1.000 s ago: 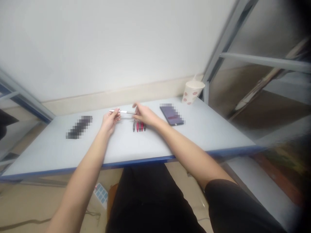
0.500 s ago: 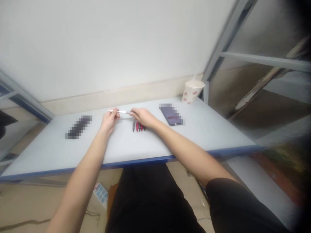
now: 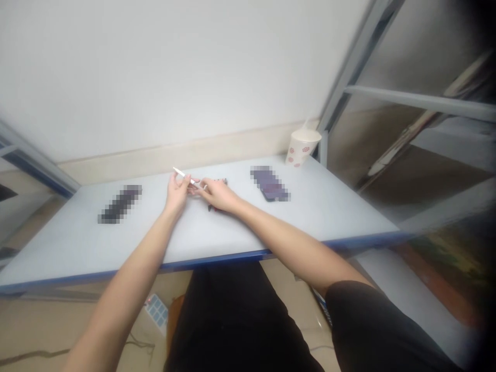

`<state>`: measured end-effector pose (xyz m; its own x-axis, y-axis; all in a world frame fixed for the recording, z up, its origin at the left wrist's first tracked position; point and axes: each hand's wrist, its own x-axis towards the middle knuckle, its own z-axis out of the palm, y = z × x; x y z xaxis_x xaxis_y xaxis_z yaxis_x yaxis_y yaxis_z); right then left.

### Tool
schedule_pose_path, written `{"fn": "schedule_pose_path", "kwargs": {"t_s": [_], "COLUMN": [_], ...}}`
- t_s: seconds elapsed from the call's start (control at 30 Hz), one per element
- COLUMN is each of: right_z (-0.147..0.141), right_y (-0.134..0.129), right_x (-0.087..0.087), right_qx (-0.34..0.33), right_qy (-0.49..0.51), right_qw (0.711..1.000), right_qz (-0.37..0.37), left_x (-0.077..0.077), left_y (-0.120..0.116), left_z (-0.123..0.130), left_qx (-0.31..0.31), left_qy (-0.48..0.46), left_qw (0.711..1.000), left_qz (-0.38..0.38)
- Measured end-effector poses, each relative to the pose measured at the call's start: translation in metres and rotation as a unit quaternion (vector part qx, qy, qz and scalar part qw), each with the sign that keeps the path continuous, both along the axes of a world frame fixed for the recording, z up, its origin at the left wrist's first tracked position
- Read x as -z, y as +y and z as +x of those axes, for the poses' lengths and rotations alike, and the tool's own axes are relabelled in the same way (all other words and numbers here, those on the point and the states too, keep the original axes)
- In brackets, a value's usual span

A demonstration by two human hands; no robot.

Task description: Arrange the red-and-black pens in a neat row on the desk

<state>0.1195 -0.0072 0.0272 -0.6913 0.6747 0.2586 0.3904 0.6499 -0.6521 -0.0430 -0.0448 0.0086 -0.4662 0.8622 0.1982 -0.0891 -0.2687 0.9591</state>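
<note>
My left hand (image 3: 179,191) is closed on a slim white pen (image 3: 181,173), held just above the table. The pen slants, with its white end pointing up to the far left. My right hand (image 3: 217,194) has its thumb and fingers closed round the pen's lower right end, close to the left fingertips. That end is small and partly hidden by the fingers. Beneath my right hand lie several pens (image 3: 210,208), mostly covered; only bits of their dark and red ends show.
A blurred-out dark phone-like object (image 3: 268,185) lies to the right. Another blurred dark object (image 3: 120,205) is on the left. At the back right corner stands a paper cup (image 3: 300,150) with red patterns. The white table (image 3: 217,237) has a blue front edge.
The pen has turned from nearly level to slanting, its left end now higher. My right hand has moved slightly left and nearer, covering more of the pens on the table.
</note>
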Motion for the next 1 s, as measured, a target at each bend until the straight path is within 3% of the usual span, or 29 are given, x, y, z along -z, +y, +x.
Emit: {"fn": "schedule_pose_path", "kwargs": {"t_s": [0.17, 0.3, 0.5, 0.63, 0.8, 1.0], "right_z": [-0.001, 0.010, 0.027, 0.032, 0.033, 0.029], "right_y": [-0.004, -0.001, 0.022, 0.028, 0.024, 0.023], "right_x": [0.001, -0.013, -0.026, -0.031, -0.035, -0.033], "right_qx": [-0.039, -0.046, 0.123, 0.169, 0.130, 0.115], "right_qy": [-0.044, -0.034, -0.108, -0.214, -0.329, -0.344], "right_qw": [0.996, 0.998, 0.985, 0.961, 0.935, 0.931], "right_qz": [0.064, 0.036, 0.057, 0.042, -0.024, -0.036], "left_x": [-0.004, -0.009, -0.008, -0.006, -0.004, -0.001], "left_y": [-0.004, -0.008, -0.010, -0.010, -0.011, -0.012], "left_z": [-0.004, -0.004, -0.004, -0.007, -0.009, -0.009], "left_qx": [-0.016, -0.012, 0.003, 0.013, 0.016, 0.034], "left_qy": [0.018, 0.070, 0.108, 0.119, 0.158, 0.218], "left_qw": [0.999, 0.993, 0.987, 0.986, 0.979, 0.964], "left_qz": [-0.040, -0.091, -0.116, -0.115, -0.129, -0.145]}}
